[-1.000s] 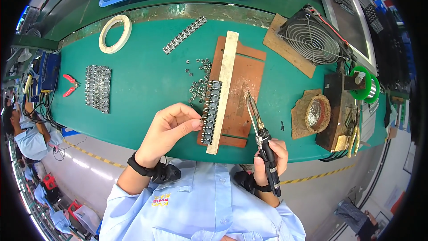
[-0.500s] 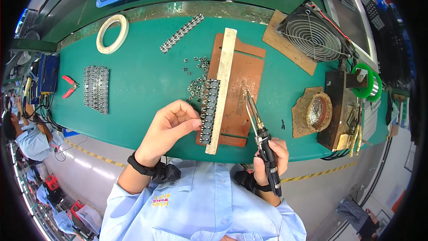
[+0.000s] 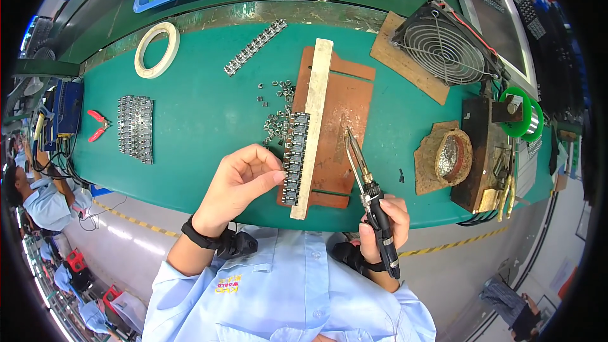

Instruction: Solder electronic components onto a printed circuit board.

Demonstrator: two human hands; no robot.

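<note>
The strip of black components (image 3: 296, 159) lies along the left edge of a pale bar (image 3: 319, 79), which is set lengthwise on a brown board (image 3: 342, 98) on the green tabletop (image 3: 196, 126). Left hand (image 3: 235, 183): thumb and forefinger are close together at the strip's left edge (whether they grip it, or a small part, cannot be told). Right hand (image 3: 394, 223): fingers are closed around the black handle of the soldering iron (image 3: 378, 212), its tip over the board, right of the bar; contact cannot be determined. Loose small metal parts (image 3: 277, 126) lie beside the strip, on its left.
</note>
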